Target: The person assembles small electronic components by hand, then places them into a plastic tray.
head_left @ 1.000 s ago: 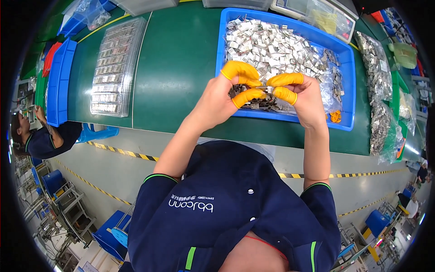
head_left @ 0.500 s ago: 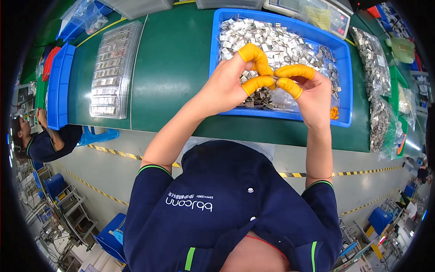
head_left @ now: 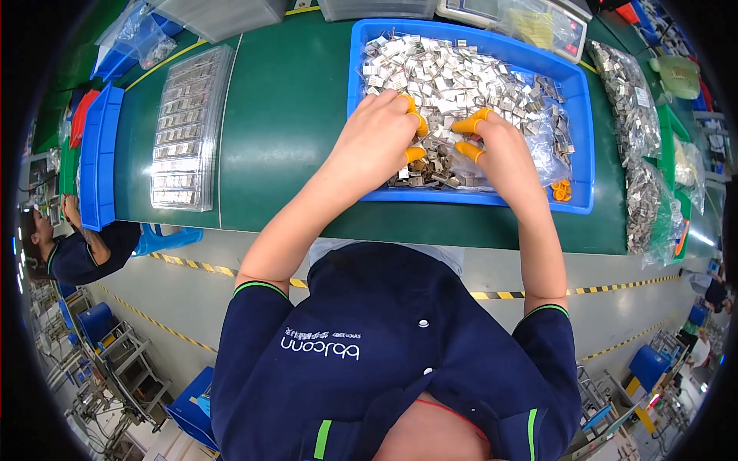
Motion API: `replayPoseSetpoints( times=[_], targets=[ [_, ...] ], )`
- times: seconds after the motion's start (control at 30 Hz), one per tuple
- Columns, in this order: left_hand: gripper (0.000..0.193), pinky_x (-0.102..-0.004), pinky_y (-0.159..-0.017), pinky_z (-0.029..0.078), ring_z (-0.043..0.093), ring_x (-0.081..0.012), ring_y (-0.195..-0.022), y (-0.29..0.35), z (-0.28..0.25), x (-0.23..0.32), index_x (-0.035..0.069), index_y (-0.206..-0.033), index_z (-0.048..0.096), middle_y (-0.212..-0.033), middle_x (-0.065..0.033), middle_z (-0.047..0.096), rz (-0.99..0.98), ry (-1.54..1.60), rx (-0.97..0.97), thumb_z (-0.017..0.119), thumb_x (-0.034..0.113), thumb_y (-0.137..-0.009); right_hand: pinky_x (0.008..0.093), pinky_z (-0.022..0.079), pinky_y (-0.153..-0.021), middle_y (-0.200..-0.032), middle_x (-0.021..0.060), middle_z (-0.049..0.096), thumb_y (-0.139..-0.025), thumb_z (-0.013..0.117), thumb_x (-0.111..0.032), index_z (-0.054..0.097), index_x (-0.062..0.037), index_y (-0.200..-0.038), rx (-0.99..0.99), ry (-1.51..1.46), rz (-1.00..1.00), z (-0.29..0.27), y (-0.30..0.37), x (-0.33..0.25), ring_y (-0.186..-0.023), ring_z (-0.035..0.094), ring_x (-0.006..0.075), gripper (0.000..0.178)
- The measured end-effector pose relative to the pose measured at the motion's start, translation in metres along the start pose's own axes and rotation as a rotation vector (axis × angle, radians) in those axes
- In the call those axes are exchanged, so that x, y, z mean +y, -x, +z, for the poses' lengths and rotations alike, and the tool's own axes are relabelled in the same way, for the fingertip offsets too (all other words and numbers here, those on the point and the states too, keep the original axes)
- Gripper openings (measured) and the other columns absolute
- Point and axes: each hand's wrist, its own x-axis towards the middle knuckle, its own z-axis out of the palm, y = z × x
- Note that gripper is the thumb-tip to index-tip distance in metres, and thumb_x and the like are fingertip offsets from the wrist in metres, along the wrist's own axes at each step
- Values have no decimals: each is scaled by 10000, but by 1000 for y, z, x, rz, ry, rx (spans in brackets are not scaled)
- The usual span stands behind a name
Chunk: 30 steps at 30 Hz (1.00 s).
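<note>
A blue tray (head_left: 469, 197) holds a heap of small metal-cased parts with thin leads (head_left: 461, 73), white-faced at the back and darker grey in front. My left hand (head_left: 380, 138), in yellow finger cots, hangs over the heap's left side. Its fingers are bent and its thumb stands apart from them. Facing it, my right hand (head_left: 500, 150) reaches into the middle of the heap, yellow-capped forefinger and thumb apart near the parts. No part shows clearly in either hand. Beside the right hand, a clear plastic bag (head_left: 547, 157) lies in the tray.
Spare yellow finger cots (head_left: 562, 190) sit in the tray's right front corner. To the left is a clear blister tray (head_left: 188, 131) with rows of parts; further left, a blue bin (head_left: 100, 157). Bagged parts (head_left: 626, 107) lie right. A scale (head_left: 565, 34) stands behind. A co-worker (head_left: 81, 242) sits far left.
My hands were together above the tray, fingertips meeting on a small item. Now they are apart and lower, with the right fingers down at the heap. The small item is no longer visible between them.
</note>
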Motion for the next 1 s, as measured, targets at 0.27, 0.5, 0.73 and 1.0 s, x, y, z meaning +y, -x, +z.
replayPoseSetpoints(
  times=[0.27,0.5,0.73,1.0],
  targets=[
    [195,-343,-790,398,486,-258,-864,3,1,-3,20,-832,588,-835,-94,519,62,-54,0,661,111,-675,367,453,-657,-775,116,549,-657,648,-38,602,-30,-822,29,26,-73,-1,2,2,-785,552,290,172],
    [225,-351,-774,409,488,-254,-864,11,-17,-8,34,-867,608,-837,-76,530,27,213,170,669,127,-671,355,424,-660,-734,109,565,-653,666,-60,638,-55,-789,231,-6,-87,-11,7,0,-738,536,268,139],
    [191,-357,-801,392,481,-257,-857,9,-15,-1,-5,-776,602,-791,-99,505,112,84,-221,665,122,-649,292,433,-679,-837,76,608,-725,640,-40,643,-62,-883,400,-289,-112,-10,8,2,-767,562,204,159],
    [150,-339,-729,426,499,-265,-795,15,-11,-5,-9,-752,579,-758,-105,508,190,52,-101,648,95,-669,220,479,-689,-897,83,616,-778,614,-9,582,27,-977,264,-978,129,-7,16,-6,-773,618,137,205]
  ],
)
